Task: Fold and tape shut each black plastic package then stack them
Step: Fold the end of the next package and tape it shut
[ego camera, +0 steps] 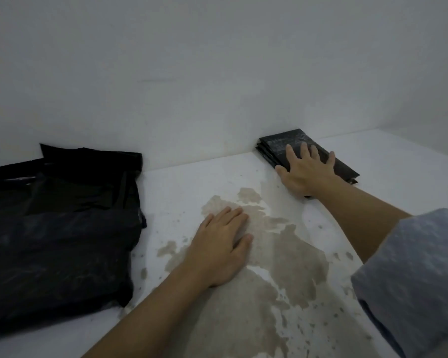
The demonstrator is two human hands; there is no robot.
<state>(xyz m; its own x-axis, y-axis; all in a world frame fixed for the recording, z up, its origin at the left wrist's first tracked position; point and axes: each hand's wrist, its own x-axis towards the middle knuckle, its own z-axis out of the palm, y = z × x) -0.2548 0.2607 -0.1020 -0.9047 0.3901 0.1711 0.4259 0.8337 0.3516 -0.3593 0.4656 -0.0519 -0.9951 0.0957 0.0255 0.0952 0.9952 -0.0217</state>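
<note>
A small stack of folded black plastic packages (pixel 282 142) lies against the white wall at the back right. My right hand (pixel 305 171) rests flat on top of the stack, fingers spread and straight. My left hand (pixel 220 244) lies flat on the white floor in the middle, over a brownish stain, holding nothing. A large heap of loose black plastic bags (pixel 57 223) fills the left side, its far edge leaning on the wall.
The white floor (pixel 373 164) carries a wide brown stain (pixel 282 254) with scattered spots running toward me. A white wall (pixel 217 73) closes off the back. My grey sleeve (pixel 411 280) covers the lower right corner.
</note>
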